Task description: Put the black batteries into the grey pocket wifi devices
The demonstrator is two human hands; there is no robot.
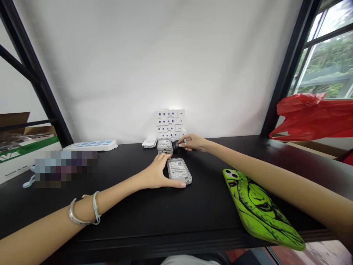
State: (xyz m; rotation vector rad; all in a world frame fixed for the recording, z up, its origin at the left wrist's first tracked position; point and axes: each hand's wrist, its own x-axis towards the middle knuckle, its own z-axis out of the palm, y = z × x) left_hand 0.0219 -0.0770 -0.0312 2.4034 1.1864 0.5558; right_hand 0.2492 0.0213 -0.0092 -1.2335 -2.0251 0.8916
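On the black table, a flat grey-white device lies face up, its recessed side showing a printed label with a square code. My left hand grips it at the edges, thumb along the near end and fingers at the far end. Farther back, my right hand has thumb and fingers closed on a small black piece, whose exact kind I cannot make out. Just left of that piece sits a stack of similar labelled devices.
White printed boxes are stacked against the wall, with a small white pile beside them. A green patterned phone case overhangs the front edge under my right forearm. At left are a white power strip and a carton; a red bag is at right.
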